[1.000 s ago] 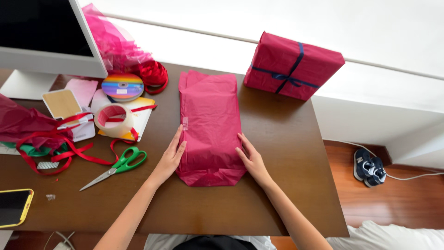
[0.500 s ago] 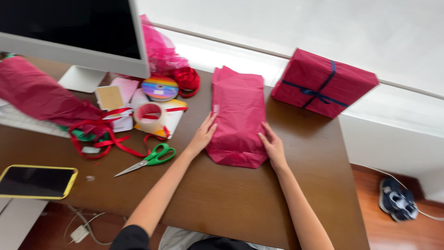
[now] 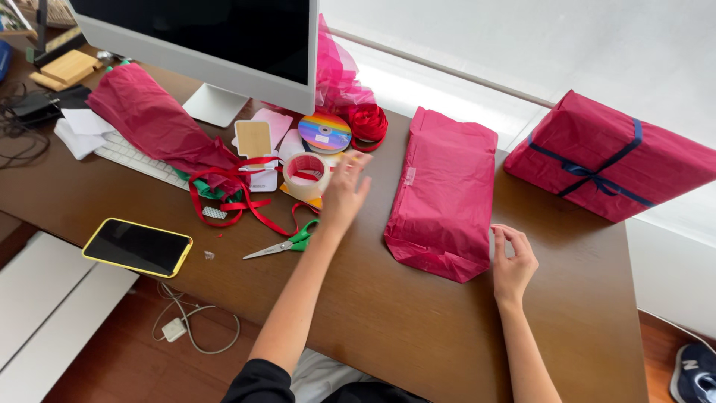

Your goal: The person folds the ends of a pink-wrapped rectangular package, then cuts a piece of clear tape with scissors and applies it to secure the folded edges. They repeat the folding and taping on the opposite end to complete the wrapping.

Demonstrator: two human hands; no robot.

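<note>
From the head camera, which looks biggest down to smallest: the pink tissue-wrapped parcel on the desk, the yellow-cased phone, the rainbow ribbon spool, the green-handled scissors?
1. Pink tissue-wrapped parcel
2. Yellow-cased phone
3. Green-handled scissors and rainbow ribbon spool: too alike to rank; the scissors are longer but thin, and the spool lies farther from the camera.

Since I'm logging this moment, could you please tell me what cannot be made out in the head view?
- Left hand: motion-blurred above the tape roll; whether its fingers touch the roll cannot be told.
- Scissors: handles partly hidden by the left forearm.
- Parcel: contents hidden by pink paper.
- Monitor: top cut off by the frame edge.
- Shoe: cut off at the bottom-right corner.
</note>
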